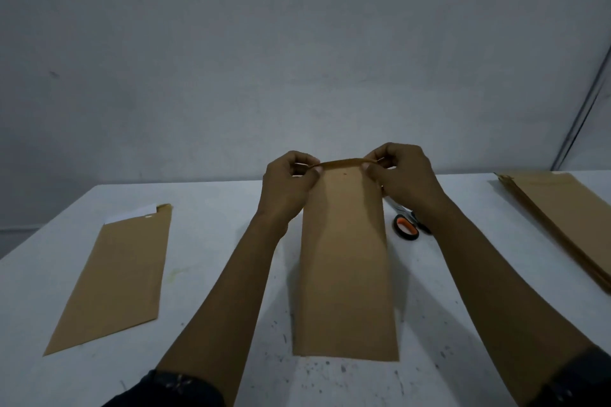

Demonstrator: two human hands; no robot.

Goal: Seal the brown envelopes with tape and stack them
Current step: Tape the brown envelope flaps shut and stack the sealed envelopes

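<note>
Brown envelope (344,261) lies lengthwise at mid counter (231,241), betw. both forearms, its far end lifted off the surface where the flap (344,162) is being folded. Left hand (291,182) and right hand (403,175) each pinch a flap corner, thumb vs. curled fingers, so both grips are pressed together on paper. Judged: it's light, thin, floppy along its length but stiff enough across to hold a crease; easily dented or torn at the edge, so best held at the corners, as now, w/ light pressure. No tape roll visible. Scissors (406,225) sit just right of it, partly hidden by the right wrist. Another envelope (115,277) lies well apart at left, white paper showing at its open end; a stack of envelopes (568,225) is at far right.
</note>
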